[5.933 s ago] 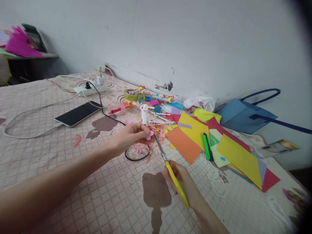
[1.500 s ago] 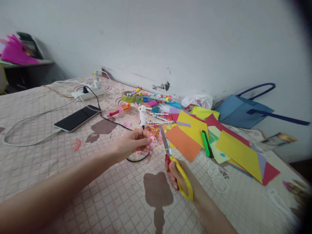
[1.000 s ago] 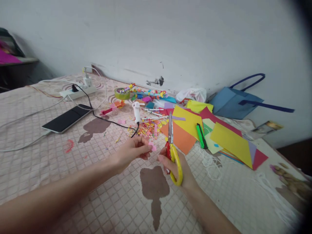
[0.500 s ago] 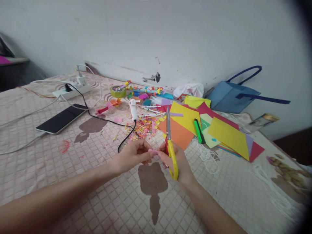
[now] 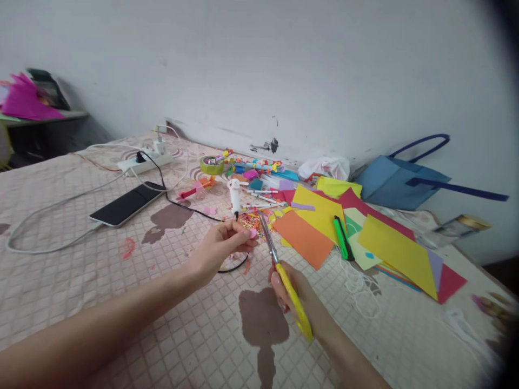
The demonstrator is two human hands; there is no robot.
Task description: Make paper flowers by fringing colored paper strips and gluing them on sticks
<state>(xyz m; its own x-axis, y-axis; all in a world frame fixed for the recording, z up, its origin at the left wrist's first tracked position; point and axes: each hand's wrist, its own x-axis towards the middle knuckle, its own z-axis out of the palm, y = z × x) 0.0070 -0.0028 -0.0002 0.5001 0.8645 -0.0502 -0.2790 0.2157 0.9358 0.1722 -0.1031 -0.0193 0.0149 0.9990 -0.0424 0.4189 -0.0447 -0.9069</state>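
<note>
A small pink paper piece (image 5: 253, 233) is pinched between the thumb and fingers of my left hand (image 5: 221, 246). My right hand (image 5: 298, 289) grips a pair of scissors (image 5: 268, 236) with yellow handles, its metal blades pointing up and away from me. The blades look closed and stand to the right of the pink piece, apart from it. Just beyond my left hand lies a heap of colourful paper snippets (image 5: 249, 220). A white glue gun (image 5: 234, 195) stands behind the fingers, its black cord passing beneath the left hand.
To the right lie coloured paper sheets (image 5: 389, 254), a green cutter (image 5: 343, 239) and loose white string (image 5: 360, 292). A phone (image 5: 127, 204) and a power strip (image 5: 146, 161) are at left with cables. A blue bag (image 5: 399, 181) leans by the wall.
My hands have come apart. The left one moved forward with the pink piece, while the right one turned the scissors and drew slightly back. The view has shifted left.
</note>
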